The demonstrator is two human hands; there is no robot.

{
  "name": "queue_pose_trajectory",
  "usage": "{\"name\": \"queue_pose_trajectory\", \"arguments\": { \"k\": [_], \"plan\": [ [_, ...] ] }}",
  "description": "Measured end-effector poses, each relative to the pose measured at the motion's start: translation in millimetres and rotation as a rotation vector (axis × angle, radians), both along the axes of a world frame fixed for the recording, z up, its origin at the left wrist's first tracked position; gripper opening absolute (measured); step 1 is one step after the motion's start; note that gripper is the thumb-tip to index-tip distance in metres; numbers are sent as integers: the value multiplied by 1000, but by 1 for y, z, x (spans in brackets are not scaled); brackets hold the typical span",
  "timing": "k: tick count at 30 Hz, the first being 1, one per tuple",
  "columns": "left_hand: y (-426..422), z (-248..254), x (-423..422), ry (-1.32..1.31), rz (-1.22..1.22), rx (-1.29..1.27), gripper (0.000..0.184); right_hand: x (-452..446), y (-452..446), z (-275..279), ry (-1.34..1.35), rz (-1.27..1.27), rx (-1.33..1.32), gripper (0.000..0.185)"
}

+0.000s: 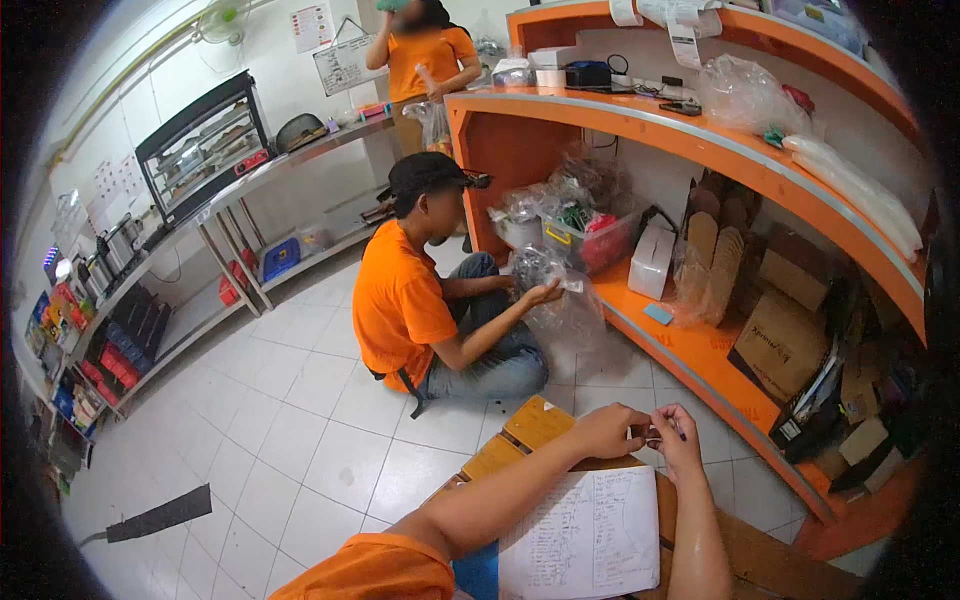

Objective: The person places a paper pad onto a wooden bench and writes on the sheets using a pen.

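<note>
My left hand (pixel 610 431) and my right hand (pixel 680 440) meet above the top edge of an open notebook (pixel 580 530) covered in handwriting. Thin and dark-ended, a pen (pixel 683 436) shows between the fingers of my right hand, which are closed on it. The left fingers are curled and pinched together, touching or nearly touching the right fingertips. Whatever lies in that pinch is too small to tell. Beneath the notebook is a slatted wooden table (pixel 492 459), and a blue surface (pixel 476 572) shows beside the notebook's lower left.
Ahead, a seated person (pixel 400 300) handles a clear plastic bag (pixel 565 315). Another person (pixel 425 60) stands behind. Orange shelving (pixel 690 345) curves along the right with cardboard boxes (pixel 785 340) and a plastic bin (pixel 590 240). Steel counters (pixel 215 212) line the left wall.
</note>
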State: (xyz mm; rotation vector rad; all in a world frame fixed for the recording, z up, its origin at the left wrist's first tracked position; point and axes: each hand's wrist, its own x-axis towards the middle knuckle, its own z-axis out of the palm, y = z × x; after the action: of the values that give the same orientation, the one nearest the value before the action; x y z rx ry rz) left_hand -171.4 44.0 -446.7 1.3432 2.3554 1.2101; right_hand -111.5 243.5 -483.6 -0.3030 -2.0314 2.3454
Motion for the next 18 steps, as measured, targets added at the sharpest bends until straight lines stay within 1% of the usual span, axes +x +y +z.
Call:
{"name": "queue_pose_trajectory", "arguments": {
  "k": [3, 6, 7, 10, 13, 17, 18],
  "plan": [
    [1, -1, 0, 23, -3, -9, 24, 4, -4, 9, -51, 19, 3, 18],
    [5, -18, -5, 103, 10, -4, 23, 4, -2, 7, -40, 42, -9, 21],
    [6, -19, -6, 50, 0, -3, 23, 3, -2, 8, -42, 43, 1, 21],
    [4, -13, -2, 66, 45, -54, 23, 3, -2, 8, -48, 53, -28, 21],
    [4, -6, -1, 66, 27, -58, 23, 4, -5, 15, -59, 42, -43, 21],
    [6, -22, -7, 105, 3, -15, 23, 2, -1, 5, -60, 64, -78, 21],
    [5, -17, -5, 95, 10, -23, 23, 1, -1, 6, -82, 70, -70, 22]
  ]
}}
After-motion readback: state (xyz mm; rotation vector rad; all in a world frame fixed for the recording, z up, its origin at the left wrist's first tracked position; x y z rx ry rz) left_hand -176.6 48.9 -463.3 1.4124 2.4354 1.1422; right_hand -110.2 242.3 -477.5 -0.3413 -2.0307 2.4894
